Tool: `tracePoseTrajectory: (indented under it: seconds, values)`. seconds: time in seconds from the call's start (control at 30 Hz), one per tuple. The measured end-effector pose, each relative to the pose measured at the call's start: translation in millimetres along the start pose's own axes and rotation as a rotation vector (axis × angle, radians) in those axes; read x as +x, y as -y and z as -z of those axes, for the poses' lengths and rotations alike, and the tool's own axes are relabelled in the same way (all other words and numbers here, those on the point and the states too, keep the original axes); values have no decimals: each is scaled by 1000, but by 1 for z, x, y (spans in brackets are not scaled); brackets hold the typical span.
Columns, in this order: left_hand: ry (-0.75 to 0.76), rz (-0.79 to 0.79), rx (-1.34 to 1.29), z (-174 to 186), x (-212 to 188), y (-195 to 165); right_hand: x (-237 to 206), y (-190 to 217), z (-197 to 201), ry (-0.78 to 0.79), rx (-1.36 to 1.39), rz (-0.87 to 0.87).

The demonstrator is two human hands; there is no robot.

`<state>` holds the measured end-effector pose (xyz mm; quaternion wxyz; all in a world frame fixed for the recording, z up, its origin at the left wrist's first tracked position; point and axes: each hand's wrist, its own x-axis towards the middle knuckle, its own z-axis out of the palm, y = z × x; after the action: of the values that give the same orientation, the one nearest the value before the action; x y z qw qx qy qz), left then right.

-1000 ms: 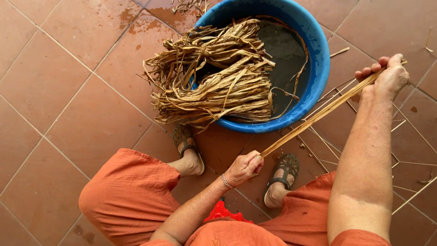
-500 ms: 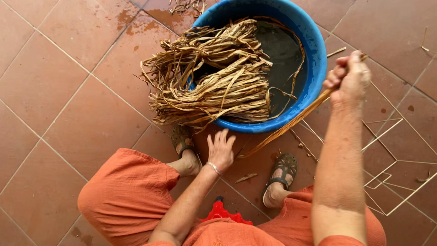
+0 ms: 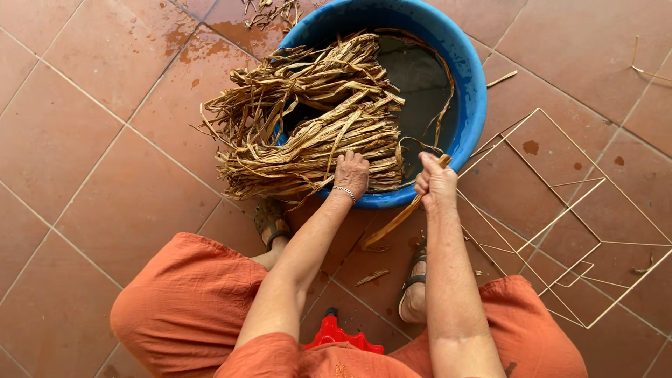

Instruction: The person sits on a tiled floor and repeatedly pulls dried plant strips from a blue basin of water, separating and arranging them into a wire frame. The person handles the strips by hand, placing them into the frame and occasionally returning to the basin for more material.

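The right hand [image 3: 435, 183] is closed around the upper end of a strip [image 3: 399, 218], a long flat piece of dried leaf. The fist hides part of that end, and only a short tip shows above the knuckles, at the tub's near rim. The strip's long axis runs diagonally, from the fist down and to the left toward the tiles between the person's feet, where its lower end lies in shadow. The left hand [image 3: 351, 172] rests palm down on the bundle [image 3: 315, 119] of dried leaves, fingers spread loosely over the strands and gripping nothing that can be made out. The bundle lies across the left rim of the blue tub [image 3: 470, 91], its strands running mostly left to right and its frayed ends hanging out over the floor [image 3: 91, 140]. Dark water fills the tub's right half. The top edge of the view cuts off its far rim. A thin wire frame [image 3: 560, 210] lies flat on the tiles to the right.
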<state>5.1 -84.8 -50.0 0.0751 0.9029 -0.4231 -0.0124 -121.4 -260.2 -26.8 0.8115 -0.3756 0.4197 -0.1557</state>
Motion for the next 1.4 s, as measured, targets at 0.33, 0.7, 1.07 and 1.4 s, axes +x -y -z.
tracePoseTrajectory:
  seconds: [0.33,0.7,1.07,1.4]
  values:
    - [-38,-20,99,-3,-18,13,0,-36,5,-56,3,-135]
    - [-12,287,-1040,46,-46,-24,-38,6,-28,60,37,69]
    - [104,265,-1655,51,-37,-65,-85,35,-56,301,-256,217]
    - [-164,163,-1106,72,-37,-87,-76,24,-68,126,-26,271]
